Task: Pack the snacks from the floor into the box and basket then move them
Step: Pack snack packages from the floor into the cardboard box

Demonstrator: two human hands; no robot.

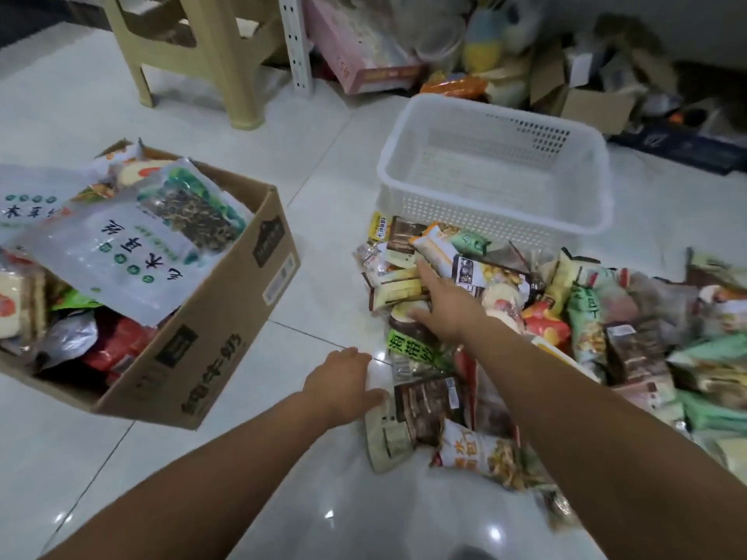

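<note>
Head view, right hand (446, 307) flat over snacks (588, 321), left hand (347, 381) beside them

The brown corrugated cardboard box (226, 317) is showing black printed characters and dark square labels on its side. The white plastic basket (485, 224) is displaying a fine grid of small holes across its walls. The glossy white tiled floor (323, 196) is carrying thin dark grout lines and bright glints. A frosted white flat pouch (121, 256) is bearing green characters and green dots beside a black-and-green picture. The heap of plastic snack packets (586, 317) is mixing mint green, red, orange, cream and chocolate brown, and a small yellow packet (378, 226) is bearing dark print. A beige plastic stool (202, 54) and a pink rectangular carton (355, 66) are adding softer tones.
</note>
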